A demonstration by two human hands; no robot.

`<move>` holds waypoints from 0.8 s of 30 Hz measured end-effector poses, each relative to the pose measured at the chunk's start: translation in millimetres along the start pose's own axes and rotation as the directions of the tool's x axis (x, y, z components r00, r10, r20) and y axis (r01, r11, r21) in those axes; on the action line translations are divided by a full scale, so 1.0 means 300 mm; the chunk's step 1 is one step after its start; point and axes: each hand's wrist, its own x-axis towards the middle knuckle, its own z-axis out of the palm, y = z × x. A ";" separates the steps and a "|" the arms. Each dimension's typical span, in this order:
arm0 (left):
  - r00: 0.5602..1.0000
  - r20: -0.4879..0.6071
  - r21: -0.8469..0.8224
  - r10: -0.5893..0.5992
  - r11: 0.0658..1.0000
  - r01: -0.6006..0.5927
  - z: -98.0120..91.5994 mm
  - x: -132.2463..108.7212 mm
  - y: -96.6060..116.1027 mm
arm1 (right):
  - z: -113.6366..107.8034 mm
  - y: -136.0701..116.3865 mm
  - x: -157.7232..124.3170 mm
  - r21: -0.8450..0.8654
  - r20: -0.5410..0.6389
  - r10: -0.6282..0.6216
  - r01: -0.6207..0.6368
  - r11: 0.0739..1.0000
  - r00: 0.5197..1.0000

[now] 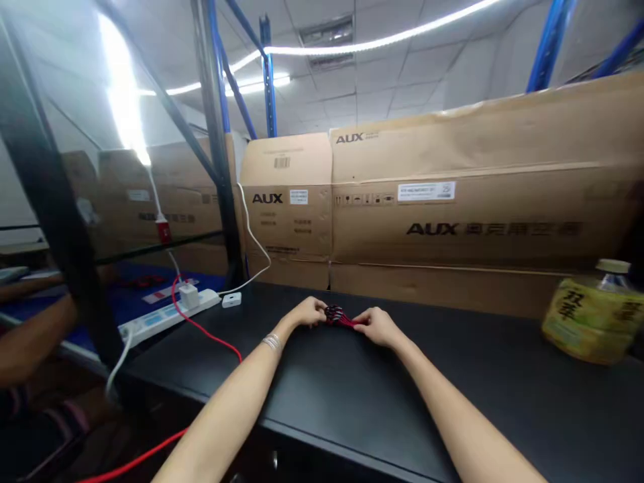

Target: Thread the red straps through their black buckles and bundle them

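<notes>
**Q:** Worktop (pixel 342 396) status?
**A:** Red-and-black cable bundle (pixel 338 316) lies right of the power strip (pixel 168 318).
**Q:** Hand state?
**A:** Left hand (pixel 302 314) and right hand (pixel 377 327) hold it from opposite sides, fingers (pixel 318 308) closed on it.

a black table (pixel 352 396) carries a white power strip (pixel 168 316) at its left end and a bottle with a yellow-green label (pixel 594 322) at its right end, while tan aux cardboard boxes (pixel 443 201) stand along its far edge.
</notes>
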 end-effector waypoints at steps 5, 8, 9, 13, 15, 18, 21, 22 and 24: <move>1.000 0.008 0.002 0.017 1.000 -0.017 0.000 -0.005 0.004 | -0.001 -0.001 0.000 0.017 0.005 0.044 -0.045 0.999 0.999; 1.000 0.021 -0.010 0.018 1.000 -0.018 0.000 -0.003 0.005 | 0.001 0.004 0.003 0.023 0.012 0.039 -0.040 0.999 0.999; 1.000 0.023 -0.013 0.015 1.000 -0.015 0.000 -0.003 0.006 | 0.001 0.004 0.003 0.024 0.015 0.044 -0.045 0.999 0.999; 1.000 0.008 -0.014 -0.003 1.000 0.003 0.000 -0.008 0.014 | 0.000 0.001 0.000 0.017 0.001 0.057 -0.057 0.998 0.998; 1.000 0.011 -0.015 -0.007 1.000 0.007 0.000 -0.011 0.018 | -0.002 -0.002 -0.002 0.011 -0.008 0.060 -0.060 0.998 0.998; 1.000 0.017 -0.008 -0.006 1.000 0.006 -0.001 -0.015 0.023 | -0.002 -0.005 -0.003 0.011 -0.001 0.075 -0.075 0.997 0.997; 1.000 0.006 -0.005 -0.009 1.000 0.009 -0.001 -0.016 0.026 | -0.002 -0.005 -0.001 0.002 -0.004 0.069 -0.069 0.998 0.998; 1.000 0.005 -0.006 -0.013 1.000 0.013 -0.001 -0.016 0.027 | -0.002 -0.004 -0.001 0.003 -0.004 0.065 -0.065 0.998 0.998; 1.000 0.005 -0.002 -0.017 1.000 0.017 -0.001 -0.015 0.027 | -0.001 -0.003 -0.001 0.013 0.000 0.059 -0.059 0.998 0.998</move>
